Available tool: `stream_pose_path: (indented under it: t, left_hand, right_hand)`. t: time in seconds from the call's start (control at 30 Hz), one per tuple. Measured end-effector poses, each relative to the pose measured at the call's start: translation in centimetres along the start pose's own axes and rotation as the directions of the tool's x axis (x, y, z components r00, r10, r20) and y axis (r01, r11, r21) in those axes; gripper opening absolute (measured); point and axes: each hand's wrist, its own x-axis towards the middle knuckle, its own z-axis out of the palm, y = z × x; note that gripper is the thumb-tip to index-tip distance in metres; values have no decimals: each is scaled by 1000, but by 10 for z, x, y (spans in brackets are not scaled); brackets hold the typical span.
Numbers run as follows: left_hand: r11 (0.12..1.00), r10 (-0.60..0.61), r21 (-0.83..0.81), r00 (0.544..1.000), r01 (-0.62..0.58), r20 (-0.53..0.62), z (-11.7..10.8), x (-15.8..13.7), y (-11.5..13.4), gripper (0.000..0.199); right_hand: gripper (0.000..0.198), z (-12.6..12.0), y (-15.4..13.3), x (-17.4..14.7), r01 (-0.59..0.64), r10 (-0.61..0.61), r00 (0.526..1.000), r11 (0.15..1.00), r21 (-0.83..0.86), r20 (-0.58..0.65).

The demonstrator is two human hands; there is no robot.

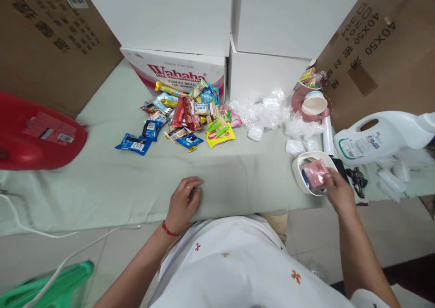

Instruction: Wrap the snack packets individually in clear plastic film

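Two big brown cartons (50,31) flank the back of my bench (112,181), with white boxes (190,18) stacked between them, one printed in red. A red plastic seat (30,136) sits at my left and a white jug (377,138) lies on its side at my right. The bench wears a pale green cloth.

Next in size is the heap of snack packets (190,117), bright wrappers piled just before the printed box, and beside it a drift of clear plastic bags (268,113) running toward a pink plate carrying a paper cup (314,103).

My right hand (338,192) is at the small white bowl (307,174) near the bench edge, its fingers pinching a pink packet (315,173) that rests in the bowl. I judge I am at the point of lifting that packet out or seating it in; which, I cannot tell. My left hand (183,204) rests on the cloth, fingers loosely curled, holding nothing.

Any next move with the packet wants a clean lift clear of the bowl's rim, since the bowl sits close to the edge and could tip. The jug and a dark bunch of keys (356,179) crowd that side; the middle of the cloth lies open.
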Motion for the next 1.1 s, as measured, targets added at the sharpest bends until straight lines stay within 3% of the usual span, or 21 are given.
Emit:
stream_pose_path:
  t: [0.1,0.17,0.23,0.3,0.43,0.5,0.6,0.67,0.73,0.8,0.83,0.9,0.93,0.97,1.0,1.03,1.07,1.1]
  left_hand:
    - [994,-45,96,998,50,-48,5,-1,-8,19]
    - [989,-19,144,999,25,-48,11,-2,-10,19]
    - [986,24,166,999,-17,-41,14,-4,-11,19]
    - [985,55,164,998,-48,-39,16,-6,-12,20]
    - [987,65,151,997,-57,-46,17,-6,-13,20]
    - [990,49,138,997,-41,-52,16,-6,-12,20]
    - [998,-12,57,999,15,-44,11,-8,-9,19]
    - [996,-79,-55,996,76,-38,5,-9,-3,18]
    - [959,-191,-219,981,180,-30,2,-7,7,17]
    - [823,-355,-456,933,340,56,2,2,21,27]
    - [694,-423,-581,894,425,148,5,9,29,36]
    - [377,-454,-744,810,552,370,13,28,47,56]
    - [259,-429,-766,781,588,455,19,37,55,62]
    - [195,-402,-763,760,617,511,25,46,61,66]
    - [185,-389,-746,745,640,542,30,53,66,65]
    - [213,-393,-725,737,655,550,36,58,69,60]
    - [262,-414,-705,737,659,534,40,61,70,54]
    - [318,-442,-690,745,650,499,43,61,68,49]
  right_hand:
    - [41,-5,-20,10,3,-11,1000,963,-271,-27]
    - [37,-15,-35,25,47,-55,998,936,-348,-12]
    - [34,-21,-54,45,76,-77,997,946,-314,12]
    - [32,-15,-81,68,107,-105,994,980,-167,17]
    - [29,36,-159,108,196,-217,973,958,207,83]
    - [33,68,-195,123,188,-209,974,959,212,84]
    - [20,95,-226,137,164,-178,983,962,217,44]
    - [15,96,-230,135,182,-192,981,897,403,-16]
    - [19,88,-227,118,160,-183,982,726,669,-38]
    - [27,77,-224,84,42,-177,982,529,848,62]
    - [29,73,-224,62,-33,-213,966,467,884,149]
    - [28,68,-227,19,-108,-370,879,459,882,300]
    - [26,66,-229,1,-86,-487,798,491,867,355]
    - [25,65,-230,-10,-34,-599,695,525,850,398]
    - [25,63,-230,-14,35,-681,593,555,831,430]
    - [25,61,-227,-8,111,-715,533,590,800,453]
    - [25,56,-221,7,191,-691,553,648,737,465]
    - [26,51,-213,30,246,-632,624,717,652,460]
